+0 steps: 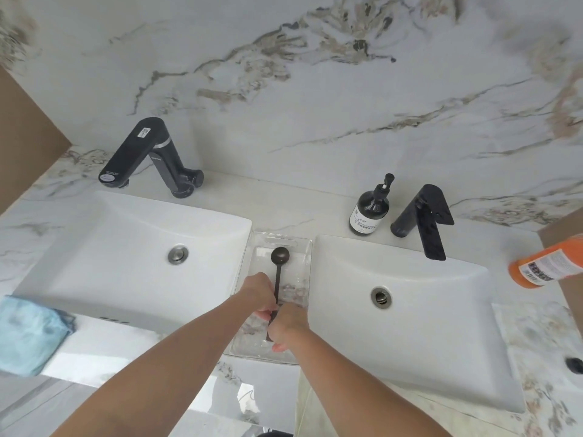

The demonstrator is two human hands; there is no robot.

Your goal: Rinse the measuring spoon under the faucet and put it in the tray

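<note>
A dark measuring spoon [279,266] with a round bowl and a long thin handle lies lengthwise over the clear plastic tray [303,247], bowl at the far end. The tray sits on the counter between two white sinks. My left hand [258,291] has its fingers closed on the middle of the handle. My right hand [288,326] grips the handle's near end, which it hides. A black faucet [148,156] stands behind the left sink [94,234], a second black faucet [426,219] behind the right sink [441,298]. No water runs from either.
A black soap pump bottle [369,209] stands beside the right faucet. An orange bottle [545,266] lies at the right edge. A light blue cloth [28,335] lies at the front left. A marble wall rises behind the counter.
</note>
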